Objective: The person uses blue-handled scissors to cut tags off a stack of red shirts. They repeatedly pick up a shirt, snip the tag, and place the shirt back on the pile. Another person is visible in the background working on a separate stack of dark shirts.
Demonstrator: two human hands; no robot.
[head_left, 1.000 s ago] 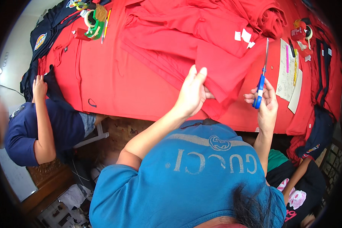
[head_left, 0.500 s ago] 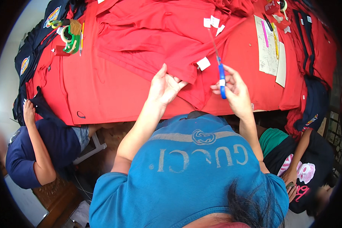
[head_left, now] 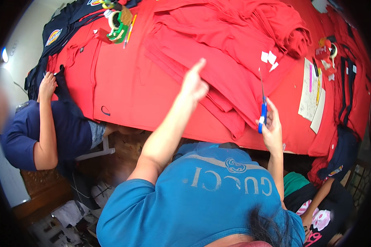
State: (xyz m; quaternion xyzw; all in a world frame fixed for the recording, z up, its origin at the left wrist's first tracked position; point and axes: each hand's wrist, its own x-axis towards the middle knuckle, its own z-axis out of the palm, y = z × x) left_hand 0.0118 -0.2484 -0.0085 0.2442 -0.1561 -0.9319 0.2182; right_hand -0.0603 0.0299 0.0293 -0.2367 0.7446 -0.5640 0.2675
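My left hand (head_left: 194,84) is lifted above the stack of folded red garments (head_left: 231,70), fingers loosely apart with the index finger pointing up, and it holds nothing. At the stack's right edge, near the table's front, my right hand (head_left: 271,128) grips blue-handled scissors (head_left: 262,108). Their closed blades point away from me over the red cloth. Two small white tags (head_left: 269,57) lie on the garments just beyond the blade tips. My blue shirt fills the lower middle of the view.
The table is covered in red cloth (head_left: 123,86). Tape rolls and pens (head_left: 119,25) lie at the far left, with paper sheets (head_left: 311,92) and pens at the right. A person in navy (head_left: 49,131) sits at left, one hand on dark fabric. Another person (head_left: 321,206) is at lower right.
My left hand has let go of the red garment's edge and risen up and away from me. The scissors stay in my right hand, now upright beside the stack.
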